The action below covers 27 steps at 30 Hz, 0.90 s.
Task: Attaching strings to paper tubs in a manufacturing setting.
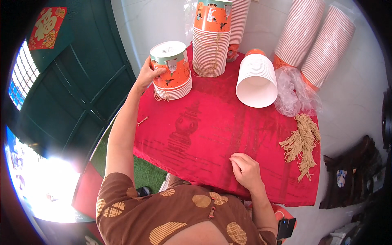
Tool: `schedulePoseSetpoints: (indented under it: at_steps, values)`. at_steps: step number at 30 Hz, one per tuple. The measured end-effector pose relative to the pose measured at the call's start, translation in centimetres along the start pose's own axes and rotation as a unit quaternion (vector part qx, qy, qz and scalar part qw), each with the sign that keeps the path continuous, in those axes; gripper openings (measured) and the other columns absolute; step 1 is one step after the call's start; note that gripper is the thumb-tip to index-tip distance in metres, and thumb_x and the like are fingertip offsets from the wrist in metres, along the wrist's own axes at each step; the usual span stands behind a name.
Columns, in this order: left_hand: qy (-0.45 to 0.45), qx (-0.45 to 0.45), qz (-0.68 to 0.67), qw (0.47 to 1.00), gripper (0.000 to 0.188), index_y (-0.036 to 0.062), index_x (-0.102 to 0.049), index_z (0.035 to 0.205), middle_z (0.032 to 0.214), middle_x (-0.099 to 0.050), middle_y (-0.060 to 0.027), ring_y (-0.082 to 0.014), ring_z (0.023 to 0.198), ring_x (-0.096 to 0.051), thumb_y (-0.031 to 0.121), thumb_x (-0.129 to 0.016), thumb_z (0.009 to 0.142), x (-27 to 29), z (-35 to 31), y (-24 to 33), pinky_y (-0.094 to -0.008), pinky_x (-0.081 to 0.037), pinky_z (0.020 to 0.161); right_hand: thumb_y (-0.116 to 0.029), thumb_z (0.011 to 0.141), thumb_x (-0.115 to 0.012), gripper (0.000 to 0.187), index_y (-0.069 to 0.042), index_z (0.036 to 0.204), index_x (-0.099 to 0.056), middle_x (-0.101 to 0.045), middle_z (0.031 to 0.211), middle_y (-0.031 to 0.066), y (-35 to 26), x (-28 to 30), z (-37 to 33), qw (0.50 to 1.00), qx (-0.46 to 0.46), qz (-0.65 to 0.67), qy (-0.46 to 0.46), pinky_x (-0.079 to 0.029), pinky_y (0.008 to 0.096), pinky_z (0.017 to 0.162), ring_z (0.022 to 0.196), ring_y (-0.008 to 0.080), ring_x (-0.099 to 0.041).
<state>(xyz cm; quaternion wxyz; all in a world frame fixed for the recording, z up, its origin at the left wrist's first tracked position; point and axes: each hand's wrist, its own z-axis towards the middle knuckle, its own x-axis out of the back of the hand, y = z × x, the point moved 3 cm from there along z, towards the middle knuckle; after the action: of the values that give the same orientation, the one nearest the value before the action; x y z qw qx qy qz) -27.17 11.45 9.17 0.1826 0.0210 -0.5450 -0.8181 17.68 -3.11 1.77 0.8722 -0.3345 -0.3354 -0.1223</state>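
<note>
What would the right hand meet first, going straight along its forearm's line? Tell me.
Across the red cloth, the right hand would probably meet the tall tied stack of cups first, though depth is unclear.

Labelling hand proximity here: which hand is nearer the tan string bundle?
Right. The right hand is to the left of the tan string bundle, apart from it; the left hand is much farther left, against the short orange-and-white cup stack.

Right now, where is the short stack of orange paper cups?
In the head view, the short stack is in the left hand, at the left edge of the red cloth-covered table, beside the taller orange stack.
</note>
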Motion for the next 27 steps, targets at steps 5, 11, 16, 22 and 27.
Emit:
schedulePoseSetpoints:
  at_steps: [5,11,16,22,27]
  values:
    - [-0.006,-0.001,-0.003,1.000,0.100,0.0010,-0.035,0.140,0.129,-0.054,-0.0139,-0.0231,0.121,-0.052,0.037,-0.089,0.064,-0.3,-0.1,0.2,-0.0360,-0.042,0.104,-0.001,0.078,-0.065,0.008,0.000,0.086,-0.067,-0.068,0.091,0.0119,0.0,0.0,-0.1,1.000,-0.003,-0.001,0.000,-0.056,0.0358,0.070,0.082,0.0275,-0.068]
    - [0.007,-0.002,0.010,1.000,0.104,0.0000,-0.030,0.143,0.132,-0.052,-0.0151,-0.0244,0.122,-0.051,0.036,-0.089,0.065,0.2,0.0,-0.6,-0.0362,-0.041,0.105,-0.001,0.078,-0.065,0.008,0.000,0.086,-0.067,-0.068,0.091,0.0125,0.2,-0.2,0.0,1.000,-0.006,0.009,-0.007,-0.056,0.0358,0.071,0.083,0.0279,-0.067]
    - [0.004,-0.032,-0.006,0.999,0.103,-0.0005,-0.028,0.144,0.134,-0.049,-0.0150,-0.0236,0.124,-0.049,0.035,-0.087,0.069,0.1,0.1,-1.4,-0.0363,-0.041,0.105,0.001,0.079,-0.064,0.007,0.002,0.086,-0.067,-0.068,0.091,0.0140,0.0,0.0,0.1,1.000,-0.007,0.004,-0.001,-0.056,0.0353,0.071,0.082,0.0286,-0.068]
    - [0.004,-0.026,-0.006,1.000,0.103,-0.0005,-0.024,0.146,0.137,-0.046,-0.0153,-0.0235,0.125,-0.047,0.033,-0.086,0.071,-0.3,-0.1,-1.8,-0.0363,-0.040,0.105,-0.002,0.078,-0.065,0.009,0.000,0.087,-0.067,-0.068,0.092,0.0117,0.2,0.0,-0.1,1.000,-0.004,-0.005,-0.001,-0.056,0.0353,0.072,0.084,0.0271,-0.067]
    - [0.009,-0.033,0.008,0.999,0.101,0.0003,-0.022,0.147,0.138,-0.045,-0.0148,-0.0234,0.126,-0.046,0.029,-0.085,0.073,0.2,-0.2,-2.5,-0.0362,-0.040,0.106,-0.003,0.078,-0.066,0.009,-0.001,0.087,-0.067,-0.068,0.092,0.0107,0.0,-0.1,-0.2,1.000,0.006,-0.006,0.006,-0.056,0.0354,0.071,0.084,0.0266,-0.067]
